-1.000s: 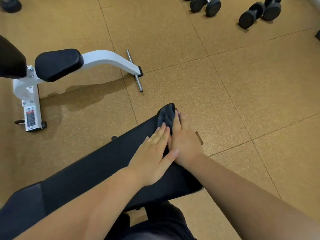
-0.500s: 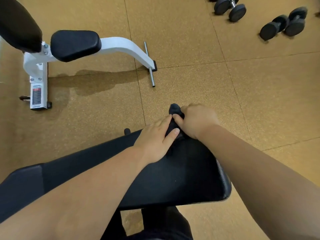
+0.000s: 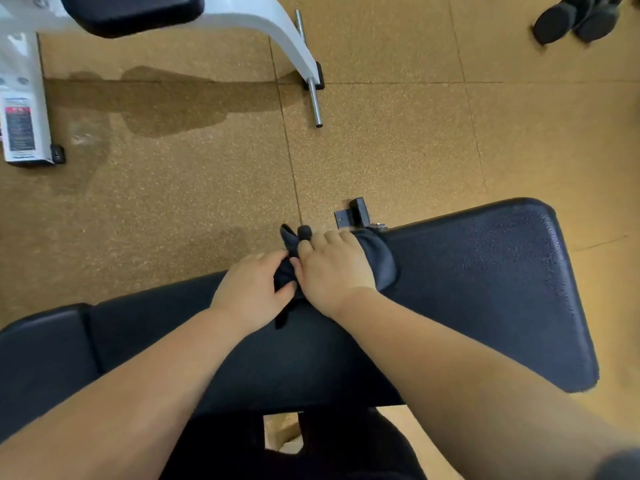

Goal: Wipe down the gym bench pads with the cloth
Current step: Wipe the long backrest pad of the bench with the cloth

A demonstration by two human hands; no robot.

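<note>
From the head camera: both hands are working at the far edge of the dark bench pad (image 3: 467, 289), right around centre frame. The left hand (image 3: 251, 289) is curled, fingers pinching a bunched fold of the dark cloth (image 3: 379, 261). The right hand (image 3: 332, 268) is spreading flat over the cloth, palm down, pressing it onto the pad with fingertips reaching over the far edge toward 12 o'clock.

The cloth is lying draped over that far edge, its rounded bulk poking out at the 3 o'clock side of the right hand, a twisted tail sticking up toward 12.

The pad's long axis is running from 8 o'clock to 2 o'clock, its broad end toward 3.

To my eye they are regathering the cloth. Best to flatten the bunch first, then stroke along the long axis toward that broad end, where a speckled patch is showing.

At 11 o'clock, well apart, a white bench frame (image 3: 277, 26) is standing on the cork-coloured floor (image 3: 398, 150).
</note>
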